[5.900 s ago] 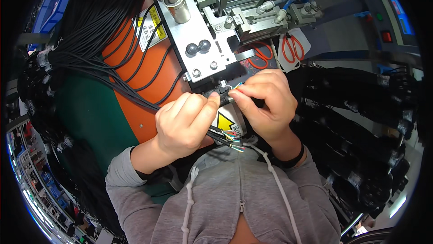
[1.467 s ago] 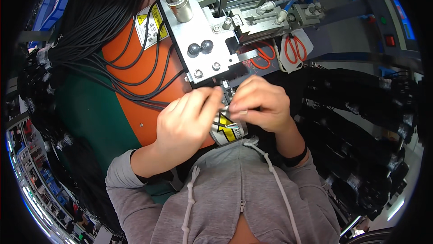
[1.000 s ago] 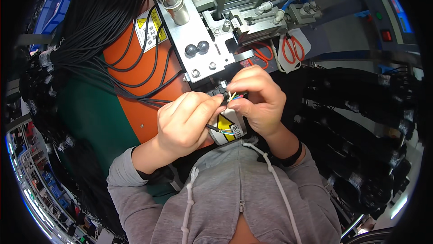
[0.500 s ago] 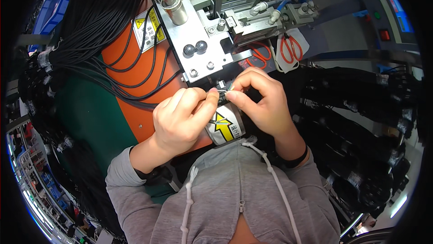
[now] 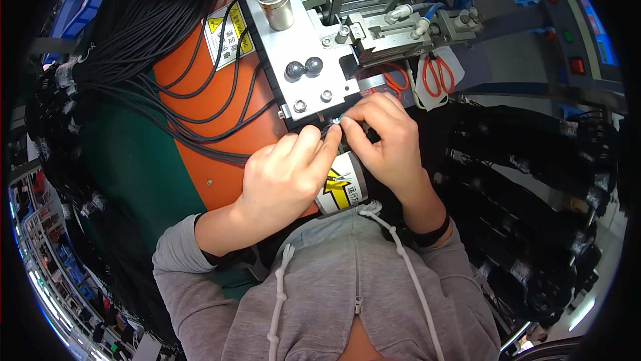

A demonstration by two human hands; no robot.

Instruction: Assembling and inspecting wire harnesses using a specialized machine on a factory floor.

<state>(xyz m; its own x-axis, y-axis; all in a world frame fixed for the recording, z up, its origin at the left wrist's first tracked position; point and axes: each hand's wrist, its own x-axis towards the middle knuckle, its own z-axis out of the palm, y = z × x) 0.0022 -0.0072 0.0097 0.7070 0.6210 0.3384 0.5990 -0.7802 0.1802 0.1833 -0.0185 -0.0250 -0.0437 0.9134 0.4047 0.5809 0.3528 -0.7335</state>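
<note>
We see the left hand (image 5: 284, 181) and right hand (image 5: 387, 141) meeting at the lower edge of a grey metal machine plate (image 5: 304, 61), fingertips pinched together on the end of a thin black cable (image 5: 220, 151) with small coloured wires showing between them. The cable runs left across an orange panel (image 5: 200, 107). Red-handled scissors (image 5: 437, 74) lie just beyond the right hand

The hands (image 5: 334, 154) hide the cable end (image 5: 336, 123) pinched between their fingertips; its small wire tips are too tiny to tell. The yellow-labelled cylinder (image 5: 340, 191) is half covered.
</note>
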